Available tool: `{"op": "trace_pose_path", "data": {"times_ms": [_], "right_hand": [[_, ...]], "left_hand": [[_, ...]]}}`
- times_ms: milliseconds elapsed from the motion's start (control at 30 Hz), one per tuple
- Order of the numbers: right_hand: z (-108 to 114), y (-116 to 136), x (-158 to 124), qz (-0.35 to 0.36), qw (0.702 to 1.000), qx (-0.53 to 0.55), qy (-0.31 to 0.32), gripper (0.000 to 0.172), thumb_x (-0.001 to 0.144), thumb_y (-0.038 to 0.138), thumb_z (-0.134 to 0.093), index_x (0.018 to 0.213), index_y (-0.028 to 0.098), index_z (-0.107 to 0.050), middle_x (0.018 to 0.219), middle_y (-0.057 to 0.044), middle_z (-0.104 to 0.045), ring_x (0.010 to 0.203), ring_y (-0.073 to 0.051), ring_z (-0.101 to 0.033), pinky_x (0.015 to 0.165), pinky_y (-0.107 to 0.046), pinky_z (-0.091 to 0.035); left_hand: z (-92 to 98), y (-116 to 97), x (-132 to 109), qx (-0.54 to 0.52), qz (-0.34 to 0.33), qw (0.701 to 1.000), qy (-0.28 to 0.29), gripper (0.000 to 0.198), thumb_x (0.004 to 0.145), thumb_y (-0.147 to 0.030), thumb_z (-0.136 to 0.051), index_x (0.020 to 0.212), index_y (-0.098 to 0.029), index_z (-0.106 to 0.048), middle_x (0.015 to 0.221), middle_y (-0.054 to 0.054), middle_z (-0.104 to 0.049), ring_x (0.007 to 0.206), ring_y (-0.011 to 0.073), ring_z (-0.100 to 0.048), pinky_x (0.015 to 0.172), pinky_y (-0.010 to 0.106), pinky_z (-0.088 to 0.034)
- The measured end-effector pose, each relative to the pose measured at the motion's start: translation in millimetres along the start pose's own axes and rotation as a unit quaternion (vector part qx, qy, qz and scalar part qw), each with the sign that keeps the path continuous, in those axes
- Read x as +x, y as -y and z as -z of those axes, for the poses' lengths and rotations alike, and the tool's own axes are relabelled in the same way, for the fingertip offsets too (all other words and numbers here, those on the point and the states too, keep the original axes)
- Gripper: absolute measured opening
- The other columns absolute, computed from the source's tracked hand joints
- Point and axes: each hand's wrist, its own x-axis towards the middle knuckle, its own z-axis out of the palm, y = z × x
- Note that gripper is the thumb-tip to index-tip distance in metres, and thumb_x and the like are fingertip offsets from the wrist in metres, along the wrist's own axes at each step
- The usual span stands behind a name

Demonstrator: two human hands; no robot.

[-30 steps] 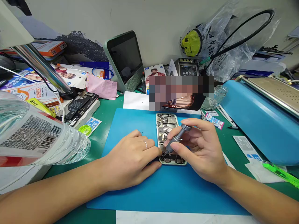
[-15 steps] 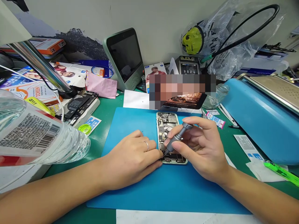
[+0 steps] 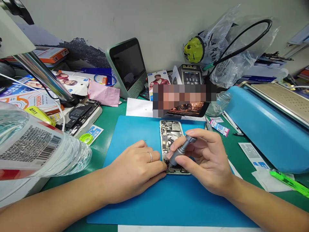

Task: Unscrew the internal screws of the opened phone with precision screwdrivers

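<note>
An opened phone (image 3: 165,137) lies on a blue mat (image 3: 135,130), its inner boards showing. My right hand (image 3: 209,161) grips a grey screwdriver (image 3: 180,151) between thumb and fingers, with the forefinger on its end cap. The screwdriver leans to the right, and its tip is down at the phone's lower left corner. At that same corner, my left hand (image 3: 138,169), with a ring on one finger, is closed, its fingertips against the phone's edge. My right hand covers part of the phone's right side. Whether the tip sits in a screw is too small to tell.
A large clear bottle (image 3: 79,158) stands close at the left, near another opened phone (image 3: 79,112). Behind the mat are a propped screen (image 3: 190,109), partly blurred, and a smart display (image 3: 127,67). To the right are a glass jar (image 3: 220,103), a blue machine (image 3: 256,129) and a green knife (image 3: 288,182).
The whole view has shifted, so the scene sits slightly lower and to the left. Both hands and the screwdriver keep nearly the same place at the phone's corner.
</note>
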Motion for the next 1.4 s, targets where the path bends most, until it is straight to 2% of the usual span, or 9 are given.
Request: {"op": "trace_pose_path", "data": {"times_ms": [567, 800, 900, 1000, 1033, 1133, 1400], "right_hand": [[2.0, 0.3, -0.2, 0.01, 1.0, 0.002, -0.016, 0.051, 0.093, 0.009, -0.063, 0.13, 0.037, -0.043, 0.103, -0.001, -0.067, 0.088, -0.018, -0.074, 0.068, -0.033, -0.066], [2.3, 0.0, -0.4, 0.022, 0.999, -0.003, -0.037, 0.05, 0.092, 0.009, -0.063, 0.128, 0.037, -0.044, 0.101, -0.001, -0.068, 0.086, -0.018, -0.074, 0.067, -0.033, -0.066], [2.5, -0.6, 1.0, 0.016, 0.998, -0.007, -0.066, 0.049, 0.091, 0.009, -0.065, 0.127, 0.036, -0.045, 0.1, 0.0, -0.068, 0.086, -0.018, -0.074, 0.067, -0.031, -0.067], [2.7, -0.6, 2.1, 0.002, 0.997, -0.009, -0.078, 0.049, 0.091, 0.009, -0.066, 0.126, 0.036, -0.044, 0.1, 0.0, -0.068, 0.086, -0.017, -0.073, 0.065, -0.029, -0.066], [2.7, -0.5, 2.3, 0.0, 0.997, -0.011, -0.079, 0.049, 0.091, 0.009, -0.066, 0.125, 0.036, -0.045, 0.1, 0.0, -0.068, 0.085, -0.016, -0.073, 0.065, -0.029, -0.066], [2.4, -0.2, 2.4, 0.002, 0.997, -0.016, -0.078, 0.049, 0.09, 0.009, -0.066, 0.125, 0.036, -0.045, 0.099, 0.001, -0.068, 0.085, -0.016, -0.073, 0.066, -0.03, -0.067], [3.8, -2.3, 0.4, -0.003, 0.997, -0.012, -0.071, 0.05, 0.09, 0.009, -0.066, 0.126, 0.036, -0.045, 0.101, 0.001, -0.067, 0.089, -0.017, -0.073, 0.066, -0.03, -0.067]], "left_hand": [[-0.8, 1.1, 1.6, 0.03, -0.021, 0.999, -0.013, 0.023, 0.105, -0.018, -0.047, 0.093, -0.016, -0.066, 0.073, -0.002, -0.056, 0.066, 0.0146, -0.047, 0.064, 0.034, -0.028], [-0.1, -0.5, 2.3, 0.018, -0.004, 0.999, -0.036, 0.022, 0.104, -0.017, -0.049, 0.091, -0.016, -0.066, 0.072, -0.002, -0.056, 0.065, 0.0138, -0.048, 0.064, 0.033, -0.029], [5.0, -1.4, 3.0, -0.019, 0.077, 0.991, -0.107, 0.014, 0.102, -0.018, -0.055, 0.096, -0.017, -0.066, 0.074, -0.003, -0.059, 0.068, 0.013, -0.052, 0.067, 0.031, -0.033], [11.5, 0.9, 2.9, -0.061, 0.215, 0.952, -0.207, 0.008, 0.099, -0.018, -0.061, 0.095, -0.022, -0.066, 0.072, -0.006, -0.057, 0.063, 0.0109, -0.05, 0.066, 0.028, -0.036], [13.0, 2.5, 2.7, -0.047, 0.245, 0.945, -0.213, 0.008, 0.098, -0.018, -0.061, 0.093, -0.022, -0.066, 0.071, -0.006, -0.057, 0.062, 0.0108, -0.049, 0.063, 0.027, -0.035], [13.4, 8.2, 1.7, -0.007, 0.266, 0.949, -0.167, 0.009, 0.097, -0.018, -0.062, 0.09, -0.021, -0.067, 0.069, -0.006, -0.057, 0.063, 0.012, -0.051, 0.062, 0.028, -0.034], [5.4, 9.5, -2.2, 0.04, 0.18, 0.981, -0.061, 0.015, 0.1, -0.02, -0.055, 0.095, -0.018, -0.069, 0.077, -0.001, -0.063, 0.073, 0.0169, -0.059, 0.07, 0.034, -0.032]]}}
